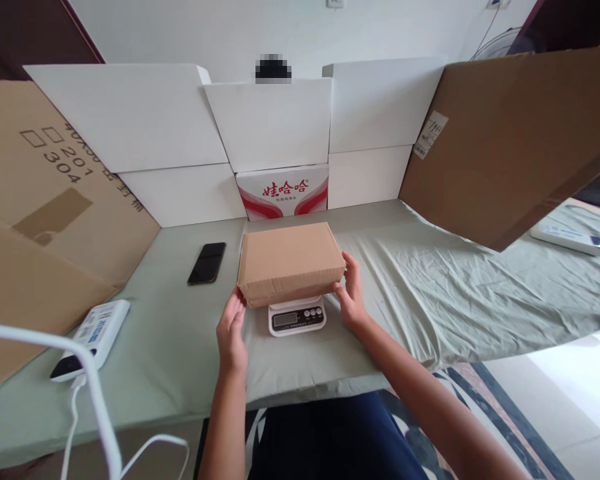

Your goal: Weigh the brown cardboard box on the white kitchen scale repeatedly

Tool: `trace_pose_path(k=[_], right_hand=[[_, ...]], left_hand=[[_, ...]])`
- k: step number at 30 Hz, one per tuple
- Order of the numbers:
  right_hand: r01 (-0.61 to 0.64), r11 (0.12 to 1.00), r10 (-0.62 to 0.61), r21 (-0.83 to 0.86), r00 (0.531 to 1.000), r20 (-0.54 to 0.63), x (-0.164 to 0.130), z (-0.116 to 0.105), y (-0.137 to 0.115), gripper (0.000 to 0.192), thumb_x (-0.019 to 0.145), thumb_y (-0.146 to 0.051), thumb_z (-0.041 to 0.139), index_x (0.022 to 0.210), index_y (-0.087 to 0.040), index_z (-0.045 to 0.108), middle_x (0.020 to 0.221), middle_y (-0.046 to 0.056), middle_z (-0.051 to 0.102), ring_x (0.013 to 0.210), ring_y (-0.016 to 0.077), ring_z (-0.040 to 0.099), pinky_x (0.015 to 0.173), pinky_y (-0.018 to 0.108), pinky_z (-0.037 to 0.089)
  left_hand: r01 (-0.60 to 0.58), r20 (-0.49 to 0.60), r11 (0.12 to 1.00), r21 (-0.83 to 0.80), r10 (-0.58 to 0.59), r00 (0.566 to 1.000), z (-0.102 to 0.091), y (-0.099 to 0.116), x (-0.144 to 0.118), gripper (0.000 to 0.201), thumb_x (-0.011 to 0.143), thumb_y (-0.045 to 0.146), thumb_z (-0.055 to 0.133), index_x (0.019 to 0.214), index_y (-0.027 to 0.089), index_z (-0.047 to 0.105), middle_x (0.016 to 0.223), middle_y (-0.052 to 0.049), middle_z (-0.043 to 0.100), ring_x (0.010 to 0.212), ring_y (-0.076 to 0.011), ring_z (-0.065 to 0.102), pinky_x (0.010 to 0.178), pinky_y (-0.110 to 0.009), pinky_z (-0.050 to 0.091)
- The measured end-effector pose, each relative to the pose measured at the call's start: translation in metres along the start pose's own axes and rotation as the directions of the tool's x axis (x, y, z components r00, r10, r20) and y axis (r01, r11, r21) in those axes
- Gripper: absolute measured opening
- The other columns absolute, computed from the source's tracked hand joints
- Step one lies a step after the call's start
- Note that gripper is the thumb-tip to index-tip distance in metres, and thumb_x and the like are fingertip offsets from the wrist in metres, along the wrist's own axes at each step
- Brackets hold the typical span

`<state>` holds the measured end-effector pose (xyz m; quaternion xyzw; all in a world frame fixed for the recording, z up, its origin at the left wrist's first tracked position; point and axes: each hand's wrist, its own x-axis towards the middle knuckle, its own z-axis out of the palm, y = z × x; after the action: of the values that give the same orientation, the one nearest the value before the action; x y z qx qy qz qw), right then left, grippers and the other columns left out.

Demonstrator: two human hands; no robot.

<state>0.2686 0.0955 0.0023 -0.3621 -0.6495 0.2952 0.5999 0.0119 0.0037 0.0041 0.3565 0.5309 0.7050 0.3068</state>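
Brown cardboard forms the closed box (pixel 291 257), which sits over the white scale (pixel 297 316), hiding its top; whether its full weight rests there, I cannot tell. The scale's display and buttons show at the near side. To the scale's left, the left hand (pixel 233 327) grips the box's near corner; to the scale's right, the right hand (pixel 350 290) grips the opposite end, thumb at the front. Beyond the scale, leftward, a black phone (pixel 207 263) lies on pale green cloth (pixel 165 333); directly behind the scale stands a red-and-white carton (pixel 283 192).
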Motion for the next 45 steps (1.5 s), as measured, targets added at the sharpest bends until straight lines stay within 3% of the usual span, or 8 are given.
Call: trace_pose_path(k=[9,12,16,21,25,34,41,45], right_hand=[[-0.019,0.999,0.018,0.041,0.999,0.041,-0.004,0.000,-0.003,0.077,0.098,-0.066,0.056,0.165,-0.041,0.029,0.168,0.010,0.042,0.152,0.0392,0.047,0.118,0.065,0.047],[0.026,0.998,-0.028,0.054,0.999,0.035,0.019,0.003,-0.009,0.070,0.098,-0.065,0.057,0.161,-0.043,0.038,0.167,0.009,0.046,0.150,0.0387,0.050,0.116,0.064,0.050],[0.119,0.980,-0.127,0.157,0.991,0.046,0.075,0.022,0.000,0.072,0.098,-0.064,0.059,0.160,-0.035,0.039,0.163,0.012,0.050,0.146,0.0358,0.054,0.121,0.058,0.047],[0.017,0.991,-0.020,0.133,0.999,0.028,0.112,0.053,0.053,0.081,0.090,-0.067,0.063,0.157,-0.028,0.040,0.164,0.012,0.047,0.149,0.0354,0.049,0.126,0.059,0.039],[-0.044,0.982,0.028,0.186,0.996,0.086,0.108,0.058,0.075,0.084,0.088,-0.064,0.065,0.158,-0.026,0.037,0.164,0.014,0.048,0.144,0.0350,0.053,0.124,0.057,0.041],[-0.137,0.958,0.110,0.252,0.987,0.117,0.107,0.057,0.068,0.082,0.089,-0.056,0.063,0.159,-0.024,0.034,0.166,0.012,0.047,0.150,0.0330,0.048,0.129,0.054,0.036],[-0.183,0.939,0.176,0.290,0.983,0.049,0.104,0.054,0.077,0.090,0.090,-0.058,0.062,0.167,-0.033,0.021,0.176,0.009,0.030,0.161,0.0337,0.035,0.131,0.060,0.030],[-0.185,0.948,0.190,0.260,0.982,0.007,0.105,0.055,0.082,0.086,0.092,-0.057,0.056,0.167,-0.031,0.024,0.173,0.011,0.037,0.163,0.0321,0.033,0.130,0.060,0.032]], left_hand=[[0.017,0.061,1.000,0.024,-0.019,0.998,-0.006,-0.007,0.001,0.062,0.091,0.055,0.064,0.146,0.026,0.067,0.158,-0.013,0.060,0.153,-0.0348,0.048,0.126,-0.050,0.040],[-0.008,0.106,1.000,0.012,0.007,0.994,0.000,0.007,0.031,0.061,0.090,0.053,0.066,0.145,0.027,0.068,0.159,-0.012,0.059,0.153,-0.0339,0.048,0.125,-0.049,0.041],[-0.031,0.144,0.996,-0.087,0.044,0.989,0.028,0.020,0.096,0.054,0.087,0.047,0.065,0.135,0.021,0.072,0.146,-0.012,0.069,0.149,-0.0324,0.054,0.125,-0.049,0.041],[0.099,0.092,0.993,-0.062,-0.093,0.991,0.059,-0.012,0.142,0.045,0.085,0.039,0.062,0.124,0.021,0.073,0.137,-0.011,0.074,0.143,-0.0279,0.060,0.124,-0.047,0.041],[0.142,0.063,0.989,-0.040,-0.139,0.988,0.058,-0.033,0.144,0.045,0.087,0.038,0.060,0.125,0.020,0.072,0.138,-0.012,0.074,0.141,-0.0281,0.062,0.123,-0.045,0.042],[0.121,0.086,0.992,-0.042,-0.117,0.989,0.058,-0.035,0.141,0.046,0.087,0.041,0.062,0.128,0.020,0.072,0.138,-0.011,0.074,0.142,-0.0281,0.061,0.123,-0.044,0.041],[0.132,0.036,0.988,-0.078,-0.129,0.991,0.050,-0.039,0.143,0.056,0.093,0.040,0.058,0.145,0.021,0.062,0.163,-0.011,0.055,0.155,-0.0245,0.046,0.127,-0.038,0.034],[0.159,0.028,0.985,-0.063,-0.158,0.987,0.048,-0.040,0.145,0.058,0.095,0.041,0.057,0.149,0.020,0.059,0.166,-0.012,0.051,0.157,-0.0239,0.044,0.128,-0.038,0.033]])
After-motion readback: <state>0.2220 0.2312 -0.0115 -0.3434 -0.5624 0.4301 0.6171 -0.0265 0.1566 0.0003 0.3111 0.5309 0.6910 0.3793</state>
